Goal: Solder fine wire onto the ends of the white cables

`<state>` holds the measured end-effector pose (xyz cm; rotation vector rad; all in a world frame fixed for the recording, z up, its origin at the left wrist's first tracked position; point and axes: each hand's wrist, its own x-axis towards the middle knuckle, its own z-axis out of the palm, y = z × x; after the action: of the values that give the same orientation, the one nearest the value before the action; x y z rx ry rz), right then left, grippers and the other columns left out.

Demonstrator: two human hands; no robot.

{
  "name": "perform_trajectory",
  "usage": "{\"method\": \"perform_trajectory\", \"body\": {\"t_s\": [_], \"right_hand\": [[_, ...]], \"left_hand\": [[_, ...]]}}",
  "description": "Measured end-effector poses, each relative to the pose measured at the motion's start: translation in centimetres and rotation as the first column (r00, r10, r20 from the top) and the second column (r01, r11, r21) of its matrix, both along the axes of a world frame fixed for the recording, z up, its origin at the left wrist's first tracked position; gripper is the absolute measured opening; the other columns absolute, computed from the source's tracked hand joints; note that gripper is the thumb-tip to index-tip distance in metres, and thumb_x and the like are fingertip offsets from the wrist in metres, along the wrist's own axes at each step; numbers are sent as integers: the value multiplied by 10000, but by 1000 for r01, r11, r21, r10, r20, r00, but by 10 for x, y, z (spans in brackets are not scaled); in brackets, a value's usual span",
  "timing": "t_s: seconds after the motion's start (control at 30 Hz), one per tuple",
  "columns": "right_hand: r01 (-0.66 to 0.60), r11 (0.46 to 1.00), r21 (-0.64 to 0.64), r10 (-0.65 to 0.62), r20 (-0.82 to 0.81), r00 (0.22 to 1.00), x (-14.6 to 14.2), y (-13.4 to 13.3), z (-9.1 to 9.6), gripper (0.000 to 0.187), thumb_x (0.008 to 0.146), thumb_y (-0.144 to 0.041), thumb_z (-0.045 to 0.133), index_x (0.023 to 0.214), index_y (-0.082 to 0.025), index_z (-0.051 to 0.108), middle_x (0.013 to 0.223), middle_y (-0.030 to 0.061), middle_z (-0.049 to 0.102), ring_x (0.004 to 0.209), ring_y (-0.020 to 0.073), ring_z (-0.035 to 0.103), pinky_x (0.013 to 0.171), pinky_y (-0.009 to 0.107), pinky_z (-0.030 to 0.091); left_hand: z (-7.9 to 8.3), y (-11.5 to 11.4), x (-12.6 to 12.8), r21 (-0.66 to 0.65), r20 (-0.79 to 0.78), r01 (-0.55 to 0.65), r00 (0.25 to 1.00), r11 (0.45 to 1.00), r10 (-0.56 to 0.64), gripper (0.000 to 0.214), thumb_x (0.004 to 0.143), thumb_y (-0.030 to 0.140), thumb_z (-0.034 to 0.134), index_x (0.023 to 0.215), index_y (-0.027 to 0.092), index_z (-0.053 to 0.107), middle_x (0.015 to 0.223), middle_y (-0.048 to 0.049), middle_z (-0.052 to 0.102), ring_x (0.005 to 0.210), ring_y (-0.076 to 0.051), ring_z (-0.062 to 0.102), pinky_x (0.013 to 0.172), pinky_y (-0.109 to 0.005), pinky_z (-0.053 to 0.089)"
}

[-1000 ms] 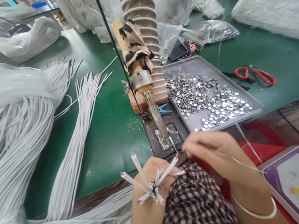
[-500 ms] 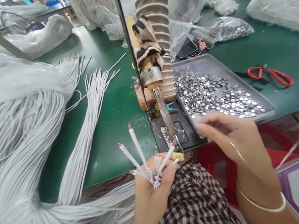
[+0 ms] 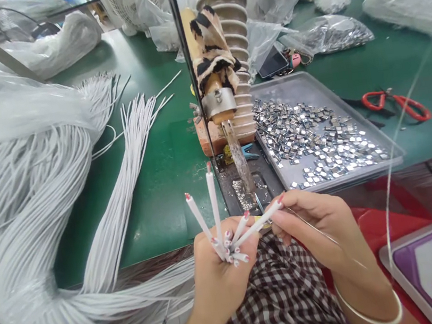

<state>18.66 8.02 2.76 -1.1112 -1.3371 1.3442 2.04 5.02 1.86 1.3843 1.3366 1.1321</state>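
My left hand (image 3: 226,273) is closed around a bundle of white cables (image 3: 228,246). Their cut ends fan upward and show red tips. One longer cable (image 3: 260,224) slants right, its red tip at the fingertips of my right hand (image 3: 317,228). That hand is pinched, and a thin silvery solder wire (image 3: 317,229) runs along its fingers; whether the fingers also grip the cable tip, I cannot tell. Just beyond the hands, a clamped soldering iron (image 3: 240,161) points down, its thin bit (image 3: 259,202) just above the cables.
A grey tray (image 3: 362,176) of small metal pieces (image 3: 295,124) stands right of the iron. Red-handled cutters (image 3: 396,102) and a phone (image 3: 272,63) lie beyond. White cable bundles (image 3: 45,207) cover the left side. A ribbed hose (image 3: 223,0) rises behind the iron.
My right hand has moved left from the tray's near corner to the end of one cable. The held cables have shifted slightly right and spread differently. The view has tilted a little.
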Motion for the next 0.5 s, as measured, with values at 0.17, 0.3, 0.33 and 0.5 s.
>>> {"method": "perform_trajectory", "body": {"t_s": [0.17,0.3,0.33,0.5], "right_hand": [[147,987,66,-129,-224,966,-2,-1,-11,278,969,-420,569,1039,-245,774,732,-8,689,639,71,605,582,150,529],[313,946,83,-298,-159,941,-6,-5,-18,187,1000,-281,552,1118,-308,695,790,-52,755,622,58,685,639,158,588],[363,922,133,-355,-77,932,-7,-7,-19,154,973,-228,601,1074,-307,687,779,-70,760,612,51,694,648,145,591],[311,754,579,-458,124,880,-10,-12,-14,194,802,-38,743,852,-213,676,953,-21,759,802,88,735,739,170,610]], "left_hand": [[3,2,0,-20,-15,-4,1000,1000,3,228,882,167,562,667,193,634,561,34,502,606,-151,552,593,-250,424],[5,6,-1,-12,6,-56,998,998,56,221,859,170,573,644,198,617,555,17,519,783,-211,646,614,-249,432],[6,8,-2,-3,6,-68,998,998,68,223,857,173,576,639,198,615,560,13,530,809,-218,651,618,-250,433],[11,13,-3,11,0,-38,999,999,38,191,857,164,566,683,195,635,578,20,549,707,-179,608,565,-238,408]]}}
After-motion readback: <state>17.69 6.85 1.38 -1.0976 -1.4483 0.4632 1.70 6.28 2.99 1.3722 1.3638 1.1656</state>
